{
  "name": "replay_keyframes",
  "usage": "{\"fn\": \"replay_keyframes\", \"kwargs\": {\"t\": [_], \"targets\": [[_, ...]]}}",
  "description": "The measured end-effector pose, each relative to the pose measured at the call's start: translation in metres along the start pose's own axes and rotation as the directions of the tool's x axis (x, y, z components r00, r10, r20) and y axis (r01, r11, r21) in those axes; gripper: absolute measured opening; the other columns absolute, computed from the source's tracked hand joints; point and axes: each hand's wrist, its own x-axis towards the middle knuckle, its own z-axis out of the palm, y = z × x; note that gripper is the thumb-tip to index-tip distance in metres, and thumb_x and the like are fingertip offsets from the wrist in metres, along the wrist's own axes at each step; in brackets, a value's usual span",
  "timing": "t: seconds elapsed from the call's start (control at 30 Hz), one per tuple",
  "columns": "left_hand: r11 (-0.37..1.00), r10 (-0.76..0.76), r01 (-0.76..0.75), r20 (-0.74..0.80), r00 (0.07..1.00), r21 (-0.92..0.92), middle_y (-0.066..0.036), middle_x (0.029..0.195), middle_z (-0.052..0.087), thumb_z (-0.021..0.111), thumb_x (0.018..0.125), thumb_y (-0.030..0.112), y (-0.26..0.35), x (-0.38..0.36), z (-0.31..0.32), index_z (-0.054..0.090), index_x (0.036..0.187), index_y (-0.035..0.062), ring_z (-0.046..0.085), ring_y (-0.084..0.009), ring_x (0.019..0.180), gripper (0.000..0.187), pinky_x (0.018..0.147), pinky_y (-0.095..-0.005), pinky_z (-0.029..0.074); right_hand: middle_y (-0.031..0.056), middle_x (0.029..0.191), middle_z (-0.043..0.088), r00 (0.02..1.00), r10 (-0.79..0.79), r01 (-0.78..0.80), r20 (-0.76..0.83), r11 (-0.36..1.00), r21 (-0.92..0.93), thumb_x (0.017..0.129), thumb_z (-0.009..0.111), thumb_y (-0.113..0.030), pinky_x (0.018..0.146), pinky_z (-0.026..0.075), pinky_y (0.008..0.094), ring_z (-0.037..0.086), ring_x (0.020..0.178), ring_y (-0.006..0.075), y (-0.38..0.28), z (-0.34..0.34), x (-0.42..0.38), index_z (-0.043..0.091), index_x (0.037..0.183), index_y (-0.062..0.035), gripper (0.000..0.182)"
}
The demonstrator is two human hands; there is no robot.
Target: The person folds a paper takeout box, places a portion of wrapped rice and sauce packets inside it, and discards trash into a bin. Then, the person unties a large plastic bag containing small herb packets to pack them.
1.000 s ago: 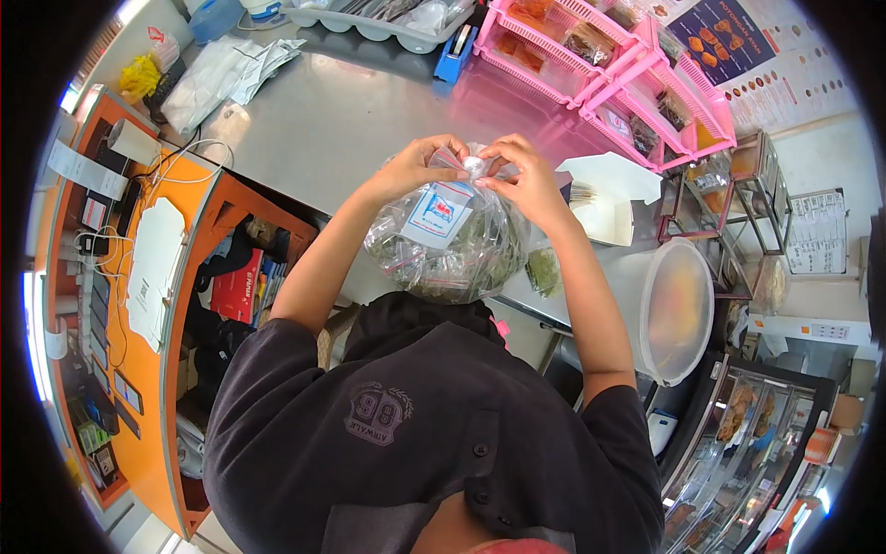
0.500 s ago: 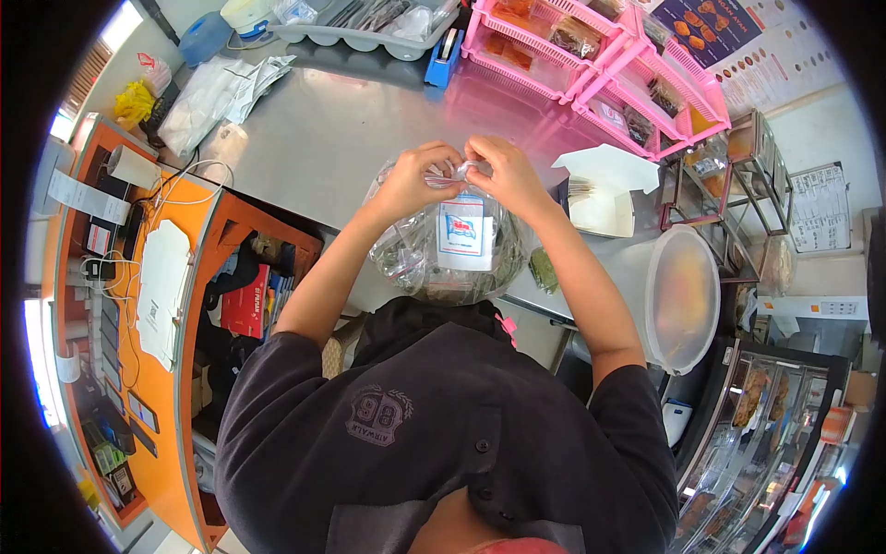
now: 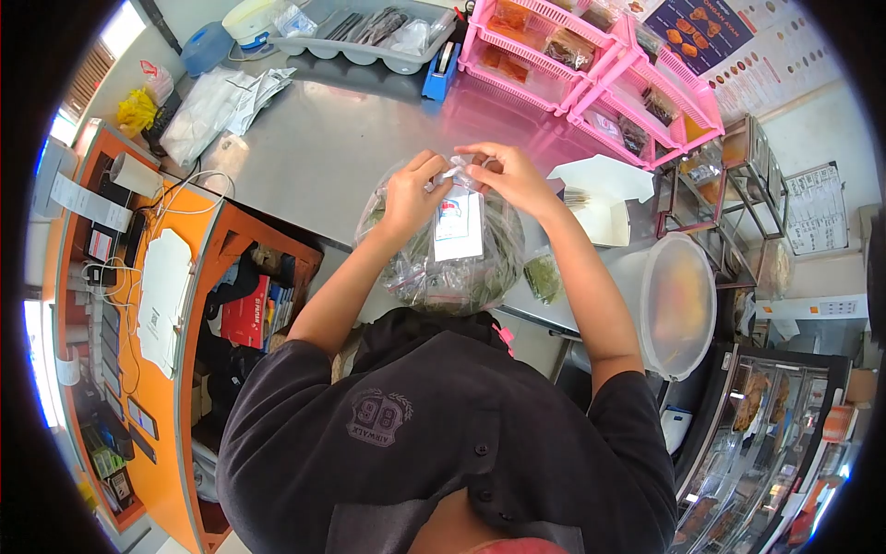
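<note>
A large clear plastic bag [image 3: 415,263] with green contents rests at the front edge of the steel table, against the body. My left hand [image 3: 417,189] pinches the gathered plastic at the bag's top from the left. On the right side of that gathered neck, my right hand [image 3: 503,175] grips the plastic with bent fingers. A white label [image 3: 459,224] with a blue and red print shows just below both hands. Beside the bag on the right lies a small packet of something green [image 3: 544,278].
Right of the hands stand an open white box [image 3: 604,217] and a large lidded tub [image 3: 678,305]. Pink racks [image 3: 544,78], a blue tape dispenser [image 3: 441,71] and a grey tray [image 3: 369,51] line the back. An orange desk [image 3: 180,305] is at left.
Both hands still hold the bag's top; the right hand's fingers have spread a little. The label has turned slightly and the bag has shifted a little left, showing more of the small green packet.
</note>
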Motion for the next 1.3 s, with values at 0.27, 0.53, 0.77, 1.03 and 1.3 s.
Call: {"fn": "replay_keyframes", "kwargs": {"t": [0.27, 0.53, 0.77, 1.03, 1.3], "targets": [[0.992, 0.122, -0.122, 0.002, 0.993, -0.007, -0.008, 0.085, 0.057, 0.066, 0.067, 0.004, 0.0, 0.005, 0.004, 0.055, 0.083, 0.0012, 0.055, -0.0241, 0.081, 0.019, 0.07, -0.0319, 0.044, 0.0015, 0.071, 0.057, 0.958, -0.082, 0.11, -0.274, 0.99, 0.085, 0.083, 0.059, -0.012, 0.052, 0.041, 0.0221, 0.051, 0.06, 0.0075, 0.027, 0.0, 0.012, 0.061, 0.089, -0.0007, 0.013], [0.975, 0.062, -0.032, 0.133, 0.989, -0.221, -0.01, 0.094, 0.056, 0.069, 0.07, 0.01, 0.003, -0.003, -0.004, 0.053, 0.08, 0.0016, 0.055, -0.0238, 0.089, 0.02, 0.077, -0.0317, 0.043, 0.0031, 0.075, 0.057, 0.822, 0.285, 0.135, -0.493, 0.743, 0.655, 0.085, 0.052, -0.013, 0.056, 0.044, 0.0246, 0.053, 0.061, 0.011, 0.049, 0.01, 0.025, 0.057, 0.085, -0.005, 0.01], [0.956, -0.151, 0.173, 0.11, 0.982, -0.238, -0.007, 0.084, 0.057, 0.068, 0.075, 0.014, -0.017, -0.022, -0.013, 0.046, 0.071, 0.002, 0.053, -0.0162, 0.083, 0.025, 0.075, -0.0282, 0.041, 0.0083, 0.08, 0.06, 0.84, 0.394, 0.106, -0.374, 0.556, 0.824, 0.085, 0.053, -0.019, 0.063, 0.052, 0.0333, 0.059, 0.068, 0.0181, 0.093, -0.033, 0.019, 0.056, 0.092, -0.0042, 0.017], [0.736, -0.203, 0.285, 0.202, 0.958, -0.615, -0.007, 0.08, 0.058, 0.058, 0.077, 0.005, -0.015, 0.001, -0.029, 0.052, 0.08, 0.0036, 0.052, -0.0125, 0.076, 0.007, 0.072, -0.0264, 0.041, 0.0107, 0.083, 0.06, 0.847, 0.456, 0.073, -0.274, 0.411, 0.909, 0.084, 0.058, -0.035, 0.066, 0.05, 0.0305, 0.059, 0.075, 0.0183, 0.057, 0.002, -0.011, 0.056, 0.095, -0.0008, 0.036], [0.964, 0.057, 0.045, 0.365, 0.929, -0.264, -0.004, 0.081, 0.061, 0.062, 0.074, 0.013, -0.014, 0.023, -0.015, 0.059, 0.098, 0.0055, 0.053, -0.0093, 0.067, 0.025, 0.065, -0.0232, 0.042, 0.0066, 0.076, 0.061, 0.839, -0.28, 0.088, -0.466, 0.916, -0.392, 0.068, 0.07, -0.013, 0.065, 0.043, 0.0263, 0.056, 0.071, 0.0148, 0.037, 0.049, -0.04, 0.061, 0.087, -0.0022, 0.023]]}}
